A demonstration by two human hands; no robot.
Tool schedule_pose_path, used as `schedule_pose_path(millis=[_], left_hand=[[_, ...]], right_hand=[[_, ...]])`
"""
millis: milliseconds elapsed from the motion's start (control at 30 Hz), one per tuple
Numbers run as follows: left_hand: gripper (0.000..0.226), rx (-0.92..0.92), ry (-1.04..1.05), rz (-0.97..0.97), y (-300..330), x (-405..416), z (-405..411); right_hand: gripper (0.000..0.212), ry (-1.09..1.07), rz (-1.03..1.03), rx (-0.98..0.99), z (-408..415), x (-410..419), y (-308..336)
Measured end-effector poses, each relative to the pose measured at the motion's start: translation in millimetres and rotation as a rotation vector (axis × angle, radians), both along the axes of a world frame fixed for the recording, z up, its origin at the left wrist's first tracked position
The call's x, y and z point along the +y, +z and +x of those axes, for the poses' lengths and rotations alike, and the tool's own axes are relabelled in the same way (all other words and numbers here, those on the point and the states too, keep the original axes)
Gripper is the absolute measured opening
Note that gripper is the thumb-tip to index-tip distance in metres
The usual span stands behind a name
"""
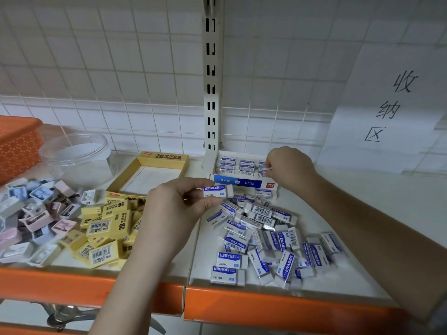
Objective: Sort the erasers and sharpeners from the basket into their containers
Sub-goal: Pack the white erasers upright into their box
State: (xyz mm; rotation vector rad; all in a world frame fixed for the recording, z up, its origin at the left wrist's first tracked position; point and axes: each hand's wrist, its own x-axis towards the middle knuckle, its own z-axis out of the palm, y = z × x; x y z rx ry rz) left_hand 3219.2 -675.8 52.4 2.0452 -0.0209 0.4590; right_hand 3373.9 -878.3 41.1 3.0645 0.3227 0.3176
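My left hand point(179, 201) pinches a white and blue eraser point(217, 191) just in front of the blue and white eraser box point(242, 182). My right hand point(287, 166) pinches another white and blue eraser point(263, 172) over the right end of that box, where several erasers stand in rows. A loose pile of white and blue erasers point(266, 240) lies on the shelf in front of the box. Yellow erasers point(106, 230) are heaped left of centre, before an empty yellow box point(167, 158). Pastel sharpeners point(31, 213) lie in a heap at the far left.
A clear round tub point(77, 155) stands behind the sharpeners, and an orange basket point(17, 143) sits at the far left. The shelf has an orange front edge point(266, 303). A slotted upright post point(211, 93) rises behind the boxes. A paper sign point(391, 105) hangs at right.
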Motion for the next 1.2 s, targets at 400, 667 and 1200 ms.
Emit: schedule_pose_path(millis=[400, 667, 1200], left_hand=[[0.021, -0.01, -0.024, 0.003, -1, 2, -1], [0.028, -0.057, -0.024, 0.032, 2, 7, 11], [0.02, 0.133, -0.218, -0.026, 36, -33, 113]], right_hand=[[0.008, 0.018, 0.183, 0.03, 5, -1, -3], [0.012, 0.035, 0.4, 0.05, -7, -7, 3], [0.009, 0.248, 0.586, 0.054, -91, -45, 16]])
